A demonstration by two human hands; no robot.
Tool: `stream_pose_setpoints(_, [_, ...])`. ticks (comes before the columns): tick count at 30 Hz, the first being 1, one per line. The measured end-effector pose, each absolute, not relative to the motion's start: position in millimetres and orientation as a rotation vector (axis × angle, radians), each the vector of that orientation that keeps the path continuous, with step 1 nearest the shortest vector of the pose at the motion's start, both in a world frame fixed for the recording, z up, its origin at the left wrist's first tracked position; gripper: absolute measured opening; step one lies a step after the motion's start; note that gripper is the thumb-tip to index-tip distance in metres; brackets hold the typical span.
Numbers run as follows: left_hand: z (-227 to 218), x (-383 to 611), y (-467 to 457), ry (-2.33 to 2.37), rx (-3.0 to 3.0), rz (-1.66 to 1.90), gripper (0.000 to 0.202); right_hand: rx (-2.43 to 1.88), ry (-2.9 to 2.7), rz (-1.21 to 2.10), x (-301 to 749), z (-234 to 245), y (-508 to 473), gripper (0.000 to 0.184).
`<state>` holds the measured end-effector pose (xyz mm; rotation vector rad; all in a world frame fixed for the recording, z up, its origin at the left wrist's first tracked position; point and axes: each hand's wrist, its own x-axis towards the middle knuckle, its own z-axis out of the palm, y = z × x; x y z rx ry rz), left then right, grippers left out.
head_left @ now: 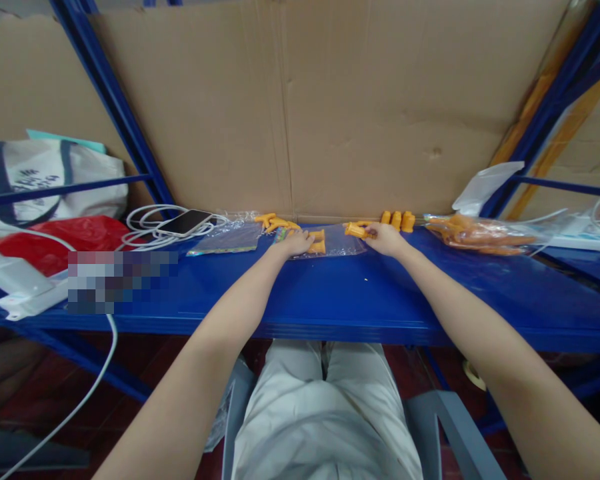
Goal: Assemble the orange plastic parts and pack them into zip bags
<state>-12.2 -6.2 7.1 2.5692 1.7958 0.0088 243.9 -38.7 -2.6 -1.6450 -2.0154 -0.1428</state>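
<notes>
My left hand (295,244) is on a clear plastic bag (343,241), its fingers curled over orange plastic pieces (318,247) whose ends stick out to the right. How firmly it grips them is hard to see. Between the fingertips of my right hand (389,240) is another orange plastic piece (356,230), tubular at its near end, just above the bag's right end. Behind the left hand lie branched orange pieces (275,221). Three upright orange pieces (397,221) stand by the cardboard, just behind the right hand.
A flat clear bag (230,237) lies left of my hands, beside a phone (185,223) and coiled white cable (141,227). On the right is a bag of orange parts (473,233). Cardboard (330,120) backs the blue table (350,300); blue posts flank it.
</notes>
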Motion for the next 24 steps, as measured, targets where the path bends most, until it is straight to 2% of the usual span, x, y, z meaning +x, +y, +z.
stream_pose_setpoints(4, [9.8, -12.0, -9.9, 1.759, 2.569, -0.006, 0.06, -1.853, -2.065, -0.24, 238.2, 7.1, -53.1, 0.034])
stream_pose_setpoints(14, [12.6, -9.0, -17.9, 1.662, 2.565, 0.008, 0.061, -1.847, -2.268, -0.27, 225.2, 11.4, -63.7, 0.031])
stream_pose_setpoints(22, [11.1, -8.9, -16.6, 1.68, 2.57, -0.001, 0.061, -1.925, -2.04, -0.404, 240.6, 9.4, -60.8, 0.022])
stream_pose_setpoints(24, [10.7, -8.6, -16.2, 1.693, 2.565, 0.002, 0.061, -1.841, -1.953, -0.446, 245.6, 4.7, -57.4, 0.027])
